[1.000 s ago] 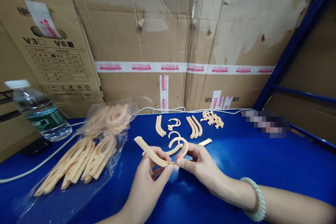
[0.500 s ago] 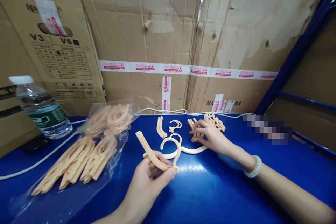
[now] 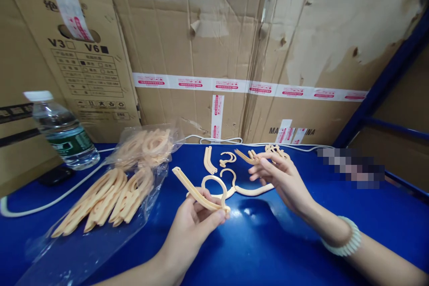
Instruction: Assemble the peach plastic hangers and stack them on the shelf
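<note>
My left hand (image 3: 194, 223) is closed on a cream plastic hanger arm (image 3: 194, 192) with a hook (image 3: 214, 184) fitted at its end, held just above the blue table (image 3: 268, 241). My right hand (image 3: 284, 178) is lifted over the table and pinches a thin curved cream piece (image 3: 246, 157) between thumb and fingers. A white beaded bracelet (image 3: 345, 239) is on my right wrist. On the table beneath lie another long curved arm (image 3: 254, 191), loose hooks (image 3: 228, 158), a pair of curved arms (image 3: 209, 161) and a small pile of clips (image 3: 276, 149).
A clear plastic bag (image 3: 110, 196) full of cream hanger parts lies at the left. A water bottle (image 3: 63, 132) stands at the far left, with a white cable (image 3: 50, 203) beside it. Taped cardboard boxes (image 3: 217, 53) wall the back. A blue shelf post (image 3: 385, 76) rises at the right.
My right hand let go of the hook end, reached back to the curved pieces, and now has lifted one off the table. My left hand has kept hold of the arm with its hook.
</note>
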Available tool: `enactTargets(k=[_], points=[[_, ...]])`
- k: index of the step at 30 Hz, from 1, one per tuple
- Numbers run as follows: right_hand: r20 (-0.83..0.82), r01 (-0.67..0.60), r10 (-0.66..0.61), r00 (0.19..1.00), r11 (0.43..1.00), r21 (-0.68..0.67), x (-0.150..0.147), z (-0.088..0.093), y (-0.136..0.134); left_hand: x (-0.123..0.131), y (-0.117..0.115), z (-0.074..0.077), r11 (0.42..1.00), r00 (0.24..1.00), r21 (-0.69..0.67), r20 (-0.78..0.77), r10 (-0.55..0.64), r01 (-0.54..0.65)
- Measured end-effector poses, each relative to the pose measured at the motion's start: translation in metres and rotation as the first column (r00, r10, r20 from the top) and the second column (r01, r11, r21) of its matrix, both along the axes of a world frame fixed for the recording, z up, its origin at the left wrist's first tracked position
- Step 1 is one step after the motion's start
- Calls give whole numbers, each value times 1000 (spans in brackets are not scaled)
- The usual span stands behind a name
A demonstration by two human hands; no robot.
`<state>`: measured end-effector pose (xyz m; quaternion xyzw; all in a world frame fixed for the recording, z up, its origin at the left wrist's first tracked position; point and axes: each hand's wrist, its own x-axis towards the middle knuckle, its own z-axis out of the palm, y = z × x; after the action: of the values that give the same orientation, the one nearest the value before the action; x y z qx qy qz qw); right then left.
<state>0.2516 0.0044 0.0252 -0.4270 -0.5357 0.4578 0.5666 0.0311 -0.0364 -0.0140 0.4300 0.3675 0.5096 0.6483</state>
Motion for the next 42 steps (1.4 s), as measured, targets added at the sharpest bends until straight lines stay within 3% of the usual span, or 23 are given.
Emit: enactTargets(k=[4, 9, 12, 15, 25, 33, 42], points=[[-291, -98, 27, 956, 968, -233, -15, -3, -15, 1, 0, 6, 999, 1000, 45, 6, -20, 20], [-426, -277, 147, 893, 925, -261, -28, -16, -24, 1, 0, 17, 993, 994, 117, -110, -22, 35], [-389, -381, 276, 879, 896, -227, -35, -21, -30, 1, -1, 17, 984, 985, 175, -170, -10, 40], [-293, -398, 331, 897, 893, -211, -39, -21, -35, 1, -4, 16, 977, 974, 207, -225, -2, 50], [-136, -388, 368, 920, 907, -166, -39, -22, -36, 3, -6, 22, 982, 957, 183, -291, 5, 50], [-92, -385, 375, 923, 905, -180, -41, -19, -39, 0, -8, 15, 988, 937, 152, -345, 52, 1], [-34, -281, 279, 960, 949, -142, -48, -26, -45, 0, -4, 14, 992, 967, 116, -246, 67, -39]])
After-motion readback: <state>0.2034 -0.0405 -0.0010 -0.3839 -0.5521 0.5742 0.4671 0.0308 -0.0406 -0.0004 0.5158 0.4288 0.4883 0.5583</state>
